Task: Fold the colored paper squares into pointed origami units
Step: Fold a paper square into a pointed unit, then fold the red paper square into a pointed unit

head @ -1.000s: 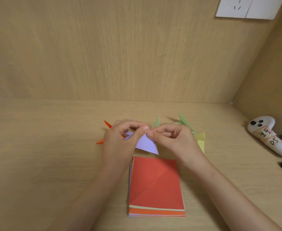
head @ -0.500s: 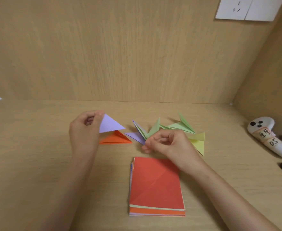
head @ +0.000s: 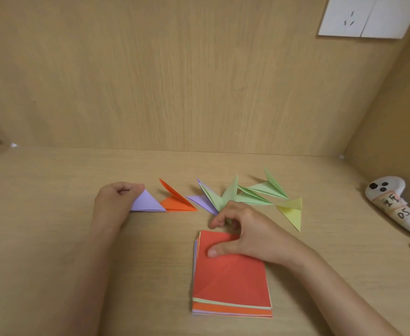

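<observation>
The purple unit (head: 148, 202), held in the air half a second ago, is now set down on the table (head: 53, 238). It is pinched at its corner by the curled fingers of the left hand (head: 116, 202), with the orange unit (head: 177, 202) touching it just beyond those fingers. The right hand (head: 245, 229) has been brought onto the paper stack (head: 231, 310). Its thumb is laid on the top red sheet (head: 230, 275) and its fingers are curled past the far edge, though a real grip cannot be told. One unit looks finished, and the next sheet is probably being fetched.
</observation>
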